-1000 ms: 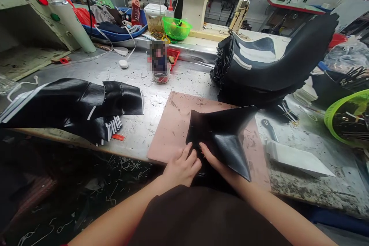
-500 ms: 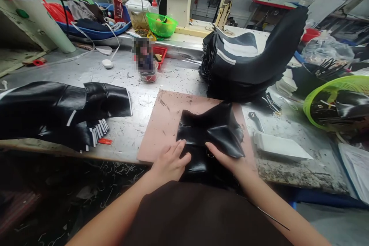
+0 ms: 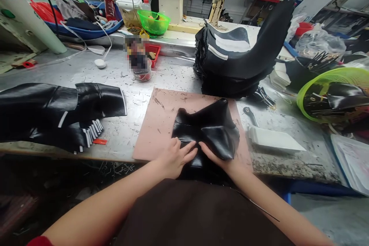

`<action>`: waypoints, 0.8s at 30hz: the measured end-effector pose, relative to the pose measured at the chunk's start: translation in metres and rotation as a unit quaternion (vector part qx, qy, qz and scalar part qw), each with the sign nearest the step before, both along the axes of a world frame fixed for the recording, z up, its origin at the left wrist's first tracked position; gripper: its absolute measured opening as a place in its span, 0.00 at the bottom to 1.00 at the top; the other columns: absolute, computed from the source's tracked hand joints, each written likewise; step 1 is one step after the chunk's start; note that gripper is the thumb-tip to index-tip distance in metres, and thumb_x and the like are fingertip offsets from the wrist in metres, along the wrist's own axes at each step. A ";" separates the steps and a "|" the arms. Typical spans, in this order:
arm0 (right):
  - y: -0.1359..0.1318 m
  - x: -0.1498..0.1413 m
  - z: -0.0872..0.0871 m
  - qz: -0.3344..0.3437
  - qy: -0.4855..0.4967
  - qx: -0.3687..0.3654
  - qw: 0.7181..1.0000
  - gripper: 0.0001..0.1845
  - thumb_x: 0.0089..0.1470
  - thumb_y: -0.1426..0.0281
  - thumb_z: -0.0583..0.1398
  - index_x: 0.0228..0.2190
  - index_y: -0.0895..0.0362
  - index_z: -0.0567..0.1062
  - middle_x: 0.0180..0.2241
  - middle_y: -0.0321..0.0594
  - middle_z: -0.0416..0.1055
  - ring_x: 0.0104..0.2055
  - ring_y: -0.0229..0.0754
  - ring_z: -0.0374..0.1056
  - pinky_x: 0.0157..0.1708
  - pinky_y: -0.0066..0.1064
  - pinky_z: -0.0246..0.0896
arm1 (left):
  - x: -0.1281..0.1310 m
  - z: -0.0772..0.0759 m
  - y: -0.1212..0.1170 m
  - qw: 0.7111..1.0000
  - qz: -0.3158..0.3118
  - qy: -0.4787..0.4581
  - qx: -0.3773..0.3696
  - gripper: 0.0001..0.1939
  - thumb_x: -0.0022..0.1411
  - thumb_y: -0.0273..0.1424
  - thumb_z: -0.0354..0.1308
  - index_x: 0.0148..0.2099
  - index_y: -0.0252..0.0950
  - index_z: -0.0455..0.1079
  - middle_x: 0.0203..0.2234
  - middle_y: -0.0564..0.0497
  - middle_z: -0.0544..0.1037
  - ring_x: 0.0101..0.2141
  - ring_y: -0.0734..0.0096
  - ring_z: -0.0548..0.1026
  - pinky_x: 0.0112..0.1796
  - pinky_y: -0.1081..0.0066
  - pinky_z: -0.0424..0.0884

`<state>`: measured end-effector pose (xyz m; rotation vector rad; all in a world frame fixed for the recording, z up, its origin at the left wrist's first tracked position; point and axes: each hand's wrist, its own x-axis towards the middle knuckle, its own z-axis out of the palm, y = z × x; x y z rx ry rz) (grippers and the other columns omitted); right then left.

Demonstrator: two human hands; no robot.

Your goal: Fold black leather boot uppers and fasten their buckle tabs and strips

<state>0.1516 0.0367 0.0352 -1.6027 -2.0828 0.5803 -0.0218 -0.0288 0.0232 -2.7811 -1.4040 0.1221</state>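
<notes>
A glossy black leather piece lies partly on a pink board and hangs over the table edge toward my body. My right hand grips its near right side, thumb on top and the other fingers hidden beneath. My left hand is closed on the near left part, thumb and forefinger reaching toward my right thumb. The two hands almost meet at a fold in the leather. Whatever lies between the fingertips is too small to make out.
Black leather pieces with white edges lie at left. Behind the board stands a tall stack of black pieces. White sheets, a dark-handled tool and a yellow-green basket are at right; a plastic cup stands further back.
My left hand has moved right along the leather, its fingers now close to my right thumb. The small buckle seen there before is now covered. The whole view has shifted slightly.
</notes>
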 end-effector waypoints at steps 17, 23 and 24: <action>0.011 0.061 -0.004 -0.081 0.230 -0.222 0.944 0.29 0.39 0.54 0.60 0.40 0.60 0.67 0.37 0.48 0.70 0.34 0.48 0.69 0.32 0.40 0.66 | 0.014 0.004 0.013 0.998 -0.035 -0.055 -0.004 0.19 0.53 0.20 0.46 0.48 0.32 0.64 0.55 0.43 0.62 0.48 0.59 0.65 0.43 0.64 0.65; 0.020 0.058 0.002 -0.068 0.256 -0.305 0.915 0.20 0.34 0.61 0.64 0.30 0.57 0.67 0.21 0.33 0.66 0.18 0.37 0.62 0.18 0.31 0.63 | 0.019 0.003 0.016 0.997 -0.050 -0.066 -0.008 0.19 0.56 0.19 0.44 0.50 0.28 0.63 0.54 0.40 0.63 0.53 0.62 0.62 0.50 0.67 0.62; 0.023 0.056 0.003 -0.061 0.259 -0.290 0.919 0.19 0.34 0.62 0.64 0.29 0.57 0.68 0.20 0.33 0.66 0.18 0.36 0.62 0.17 0.30 0.62 | 0.019 0.003 0.016 0.996 -0.050 -0.066 -0.010 0.19 0.56 0.18 0.44 0.50 0.28 0.62 0.54 0.40 0.63 0.53 0.61 0.62 0.50 0.66 0.62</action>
